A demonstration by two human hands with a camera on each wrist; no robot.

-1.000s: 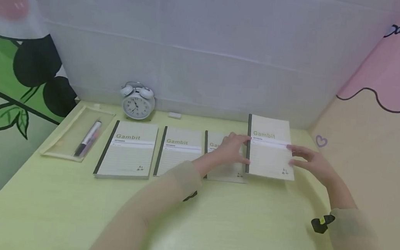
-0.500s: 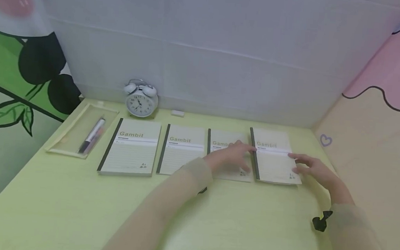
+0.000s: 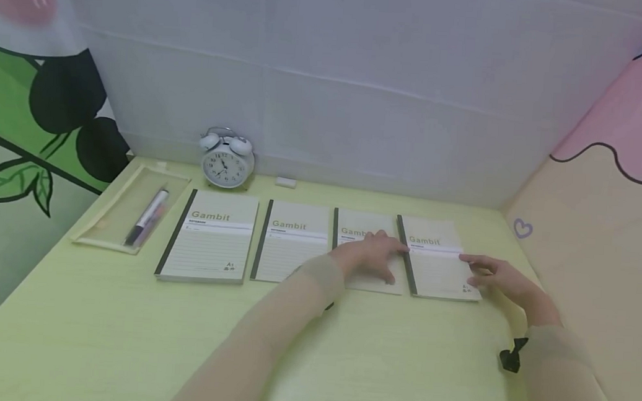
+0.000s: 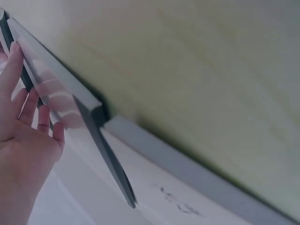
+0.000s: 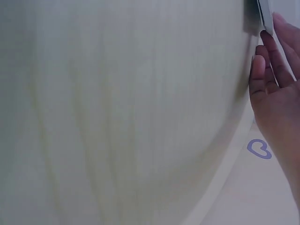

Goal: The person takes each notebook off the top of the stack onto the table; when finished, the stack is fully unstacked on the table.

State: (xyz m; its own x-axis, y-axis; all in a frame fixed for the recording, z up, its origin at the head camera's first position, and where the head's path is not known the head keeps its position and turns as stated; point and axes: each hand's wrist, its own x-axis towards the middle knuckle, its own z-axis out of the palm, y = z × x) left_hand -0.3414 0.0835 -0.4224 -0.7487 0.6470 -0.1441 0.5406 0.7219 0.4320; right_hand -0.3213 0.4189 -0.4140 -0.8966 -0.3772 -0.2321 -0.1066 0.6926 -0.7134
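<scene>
Along the pale yellow-green table (image 3: pixel 387 367), four Gambit notebooks (image 3: pixel 208 248) lie in a row. The left hand (image 3: pixel 370 253), fingers spread, touches the spine of the rightmost notebook (image 3: pixel 436 274); the right hand (image 3: pixel 502 278), fingers loosely extended, touches its opposite edge.

Forward-down head view (wrist views nearer)

The notebooks (image 3: pixel 439 272) are cream — dark-spined, gold-lettered, faintly lined — and the table (image 3: pixel 399 367) is pale yellow-green.
</scene>
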